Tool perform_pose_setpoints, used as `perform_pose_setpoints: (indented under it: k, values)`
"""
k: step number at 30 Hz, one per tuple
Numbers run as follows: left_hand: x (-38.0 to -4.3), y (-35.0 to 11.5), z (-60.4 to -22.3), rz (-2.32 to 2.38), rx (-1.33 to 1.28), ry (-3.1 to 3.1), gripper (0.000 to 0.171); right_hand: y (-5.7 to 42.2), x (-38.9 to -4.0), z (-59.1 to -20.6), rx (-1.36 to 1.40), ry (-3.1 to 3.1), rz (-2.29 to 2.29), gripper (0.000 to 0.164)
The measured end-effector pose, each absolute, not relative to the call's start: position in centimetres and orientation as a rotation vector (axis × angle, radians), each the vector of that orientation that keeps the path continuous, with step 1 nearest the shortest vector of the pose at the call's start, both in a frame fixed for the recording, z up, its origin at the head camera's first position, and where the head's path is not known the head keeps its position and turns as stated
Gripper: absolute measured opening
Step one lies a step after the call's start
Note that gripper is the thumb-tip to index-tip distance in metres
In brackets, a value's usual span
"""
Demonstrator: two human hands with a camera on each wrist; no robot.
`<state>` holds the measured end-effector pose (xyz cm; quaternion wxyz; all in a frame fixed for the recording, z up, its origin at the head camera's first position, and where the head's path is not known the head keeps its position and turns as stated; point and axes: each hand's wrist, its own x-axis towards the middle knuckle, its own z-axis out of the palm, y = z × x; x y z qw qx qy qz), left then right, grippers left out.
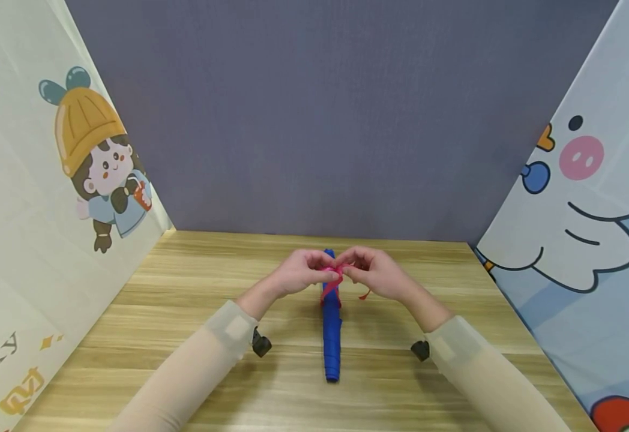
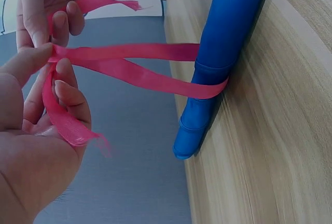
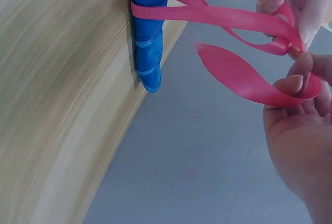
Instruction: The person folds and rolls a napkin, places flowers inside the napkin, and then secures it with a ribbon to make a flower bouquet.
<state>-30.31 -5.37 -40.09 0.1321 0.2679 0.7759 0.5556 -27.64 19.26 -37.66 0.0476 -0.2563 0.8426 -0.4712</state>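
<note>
A long blue rolled bundle point(image 1: 332, 342) lies lengthwise on the table, pointing away from me. Round its far part loops a pink ribbon point(image 2: 140, 76), whose two strands rise from the bundle to my hands. My left hand point(image 1: 303, 271) pinches the ribbon between thumb and fingers above the bundle. Close against it, my right hand point(image 1: 375, 273) also pinches the ribbon, and the fingertips of both hands nearly meet. In the right wrist view a loose frayed end hangs out from the right hand point(image 3: 295, 125). Whether the strands are knotted between the fingers is hard to tell.
The wood-grain table point(image 1: 195, 336) ends at a grey-blue back panel point(image 1: 314, 120). Cartoon-printed side panels stand at left point(image 1: 12, 180) and right point(image 1: 606, 240). A small black wrist camera point(image 1: 261, 343) sits under the left forearm, another point(image 1: 420, 350) under the right.
</note>
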Motion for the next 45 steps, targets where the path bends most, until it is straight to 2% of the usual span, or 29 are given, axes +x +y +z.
perform_pose_setpoints:
  k: [8, 22, 35, 45]
  values:
    - [-30.2, -5.3, -40.2, 1.622, 0.787, 2.276, 0.015, 19.2, -27.5, -37.8, -0.771, 2.572, -1.459, 0.022]
    - [-30.4, -5.3, -40.4, 1.624, 0.763, 2.293, 0.013, 19.0, -27.8, -39.5, -0.58, 2.478, -1.515, 0.032]
    - [-30.5, -5.1, -40.5, 1.665, 0.699, 2.323, 0.016, 18.4, -28.0, -40.2, -0.623, 2.614, -1.477, 0.027]
    - [-31.0, -6.1, -41.3, 1.699, 0.537, 2.404, 0.016, 20.0, -28.1, -41.0, -0.488, 2.696, -1.412, 0.019]
